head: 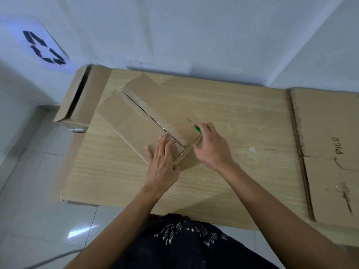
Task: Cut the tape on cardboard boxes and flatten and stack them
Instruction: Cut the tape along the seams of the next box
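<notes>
A long brown cardboard box (pixel 136 113) lies diagonally on the wooden table (pixel 233 123), its top seam split open along most of its length. My left hand (pixel 163 162) presses flat on the near end of the box, fingers straight beside the seam. My right hand (pixel 211 146) grips a green-handled cutter (pixel 197 129) at the box's near right corner, with the blade pointing up and away over the right flap.
A flattened cardboard sheet (pixel 330 152) marked "PICO" lies on the table's right side. Another open box (pixel 77 101) stands on its side at the table's left edge. A recycling sign (pixel 44 47) hangs on the white wall. White tiled floor lies to the left.
</notes>
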`<action>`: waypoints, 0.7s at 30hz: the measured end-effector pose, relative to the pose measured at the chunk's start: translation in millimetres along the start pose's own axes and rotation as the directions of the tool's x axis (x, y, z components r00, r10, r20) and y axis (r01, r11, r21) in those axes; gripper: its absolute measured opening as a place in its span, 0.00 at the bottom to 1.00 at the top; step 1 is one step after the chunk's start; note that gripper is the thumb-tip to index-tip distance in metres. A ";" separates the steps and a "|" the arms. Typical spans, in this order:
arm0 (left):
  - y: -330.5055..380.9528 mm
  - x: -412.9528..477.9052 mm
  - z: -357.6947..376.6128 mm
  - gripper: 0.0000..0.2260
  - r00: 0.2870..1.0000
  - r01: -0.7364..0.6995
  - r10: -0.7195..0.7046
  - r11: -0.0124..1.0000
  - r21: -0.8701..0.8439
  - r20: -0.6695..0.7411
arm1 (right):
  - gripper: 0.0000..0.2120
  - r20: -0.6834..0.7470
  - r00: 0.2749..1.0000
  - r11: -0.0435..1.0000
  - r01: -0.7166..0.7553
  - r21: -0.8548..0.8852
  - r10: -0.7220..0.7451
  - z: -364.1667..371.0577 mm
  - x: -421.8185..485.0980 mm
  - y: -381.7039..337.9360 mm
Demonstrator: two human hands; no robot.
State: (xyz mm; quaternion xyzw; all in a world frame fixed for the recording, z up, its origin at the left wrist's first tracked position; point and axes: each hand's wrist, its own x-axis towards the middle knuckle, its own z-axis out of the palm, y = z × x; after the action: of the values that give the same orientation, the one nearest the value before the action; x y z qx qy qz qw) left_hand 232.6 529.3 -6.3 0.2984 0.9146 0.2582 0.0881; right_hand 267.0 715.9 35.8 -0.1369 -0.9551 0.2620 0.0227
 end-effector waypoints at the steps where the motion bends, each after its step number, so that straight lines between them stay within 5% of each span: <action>1: 0.9 0.8 -0.7 0.37 1.000 0.001 -0.001 1.000 0.000 0.009 | 0.30 0.043 0.998 0.996 0.054 -0.076 -0.050 -0.8 9.4 -3.0; 8: -4.9 -4.7 -6.7 0.36 0.999 -0.051 0.051 0.998 -0.049 0.001 | 0.49 0.338 0.927 0.947 0.243 -0.211 -0.163 -14.8 53.2 17.3; 14: -3.6 -3.8 -9.1 0.38 0.999 -0.027 0.026 0.998 -0.057 -0.021 | 0.35 0.240 0.944 0.909 0.292 -0.299 -0.225 -14.7 50.8 23.0; 18: 1.0 9.7 -8.8 0.34 0.989 0.114 -0.116 0.993 -0.022 -0.092 | 0.28 0.235 0.940 0.911 0.308 -0.272 -0.248 1.7 38.9 19.5; 21: -7.7 25.2 -8.3 0.31 0.965 0.249 -0.249 0.968 -0.013 -0.085 | 0.21 -0.006 0.970 0.946 0.235 -0.223 -0.242 2.8 40.0 11.7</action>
State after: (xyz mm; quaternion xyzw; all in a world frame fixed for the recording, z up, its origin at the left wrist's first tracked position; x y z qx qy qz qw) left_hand 205.8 535.4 -3.4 0.1697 0.9475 0.2589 0.0806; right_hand 231.1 735.0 26.3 -0.0264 -0.9872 0.1473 0.0546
